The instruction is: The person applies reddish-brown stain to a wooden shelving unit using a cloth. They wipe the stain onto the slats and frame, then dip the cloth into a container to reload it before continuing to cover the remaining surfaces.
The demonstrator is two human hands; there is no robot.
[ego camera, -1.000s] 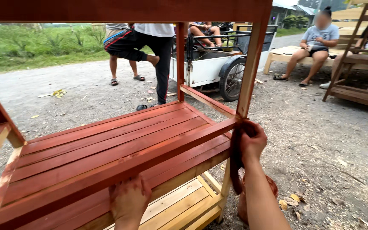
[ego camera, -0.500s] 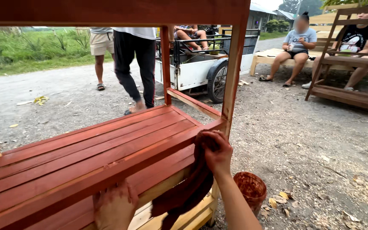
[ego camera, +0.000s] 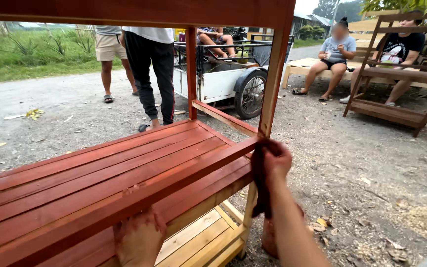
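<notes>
A wooden slatted shelf rack (ego camera: 124, 168) stands in front of me, its upper shelves stained red-brown and its lowest shelf (ego camera: 198, 242) bare pale wood. My right hand (ego camera: 273, 160) grips a dark stained rag (ego camera: 260, 183) and presses it against the rack's right front post, where the front rail joins it. My left hand (ego camera: 139, 240), stained red, rests flat against the lower red shelf's front edge. A brown pot (ego camera: 270, 237) sits on the ground behind my right forearm, mostly hidden.
Gravel ground with wood shavings surrounds the rack. Two people stand behind it (ego camera: 149, 74) near a white sidecar cart (ego camera: 223, 79). Others sit on a pale bench (ego camera: 337, 54) at the right, beside another wooden rack (ego camera: 396, 74). Grass lies far left.
My right hand with the rag has moved from the front rail back right and up to the post corner. The left hand stays on the lower shelf edge. The view has shifted slightly.
</notes>
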